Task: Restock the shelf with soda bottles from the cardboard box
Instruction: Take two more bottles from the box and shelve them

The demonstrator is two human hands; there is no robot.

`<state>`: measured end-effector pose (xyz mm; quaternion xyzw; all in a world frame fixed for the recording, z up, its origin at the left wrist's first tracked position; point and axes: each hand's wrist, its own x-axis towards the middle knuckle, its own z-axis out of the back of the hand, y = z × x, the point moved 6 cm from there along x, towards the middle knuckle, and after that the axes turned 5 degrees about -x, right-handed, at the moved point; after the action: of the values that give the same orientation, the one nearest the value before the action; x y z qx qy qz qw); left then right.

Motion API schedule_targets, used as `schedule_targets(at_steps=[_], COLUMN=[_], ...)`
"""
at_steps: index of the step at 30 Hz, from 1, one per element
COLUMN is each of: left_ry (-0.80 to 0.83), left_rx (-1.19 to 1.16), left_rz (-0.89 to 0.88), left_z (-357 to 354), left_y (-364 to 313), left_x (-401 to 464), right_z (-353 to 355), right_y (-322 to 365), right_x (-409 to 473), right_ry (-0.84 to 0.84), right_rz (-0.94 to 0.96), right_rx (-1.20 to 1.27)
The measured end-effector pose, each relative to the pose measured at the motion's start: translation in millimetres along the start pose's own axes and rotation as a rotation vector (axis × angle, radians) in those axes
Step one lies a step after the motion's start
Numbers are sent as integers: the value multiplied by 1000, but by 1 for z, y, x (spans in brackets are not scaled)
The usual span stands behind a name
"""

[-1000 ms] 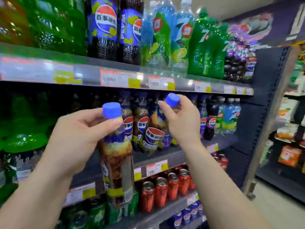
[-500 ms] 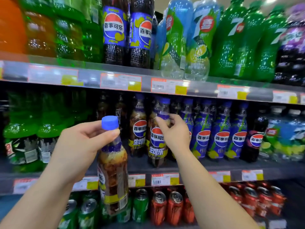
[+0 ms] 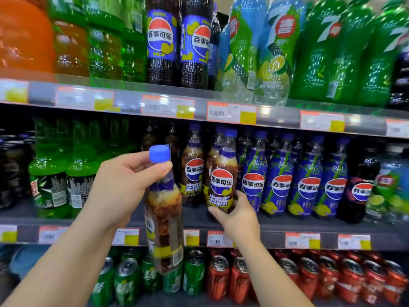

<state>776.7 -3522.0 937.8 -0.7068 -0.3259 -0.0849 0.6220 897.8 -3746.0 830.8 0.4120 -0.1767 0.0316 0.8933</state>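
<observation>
My left hand [image 3: 119, 187] holds a cola bottle [image 3: 163, 220] with a blue cap by its neck, hanging upright in front of the middle shelf [image 3: 287, 227]. My right hand [image 3: 238, 214] grips the lower part of a second cola bottle [image 3: 222, 173], which stands at the front of the middle shelf beside a matching bottle [image 3: 193, 171]. The cardboard box is out of view.
Blue-labelled cola bottles [image 3: 281, 176] fill the shelf to the right, green bottles [image 3: 64, 169] to the left. Large soda bottles [image 3: 274, 47] stand on the top shelf. Green cans [image 3: 127, 278] and red cans [image 3: 287, 273] line the bottom shelf.
My right hand has slid from the neck of the shelf bottle down to its base, and the bottle now stands on the shelf. My left hand has kept its bottle in place.
</observation>
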Motion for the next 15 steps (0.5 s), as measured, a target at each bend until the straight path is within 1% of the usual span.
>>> schedule_targets(at_steps=[3,6,9,11,15], left_ry=[9,33,3,-11,-2], left_rx=[-4,10,58,50,113], left_rz=[-56,-118,-135,-129,-159], left_z=[-12,-31,-46,-56,-71], left_y=[-11,-13,-1,6,10], left_x=[16,30,40,46,56], right_z=[1,12,21,18,4], right_y=[-1,2,8,11,15], right_x=[-5,-16,-33,-41,-51], right_ry=[-7,-147,-260,-248,-101], right_rz=[30,94,207,272,377], right_rx=[19,59,52,30,10])
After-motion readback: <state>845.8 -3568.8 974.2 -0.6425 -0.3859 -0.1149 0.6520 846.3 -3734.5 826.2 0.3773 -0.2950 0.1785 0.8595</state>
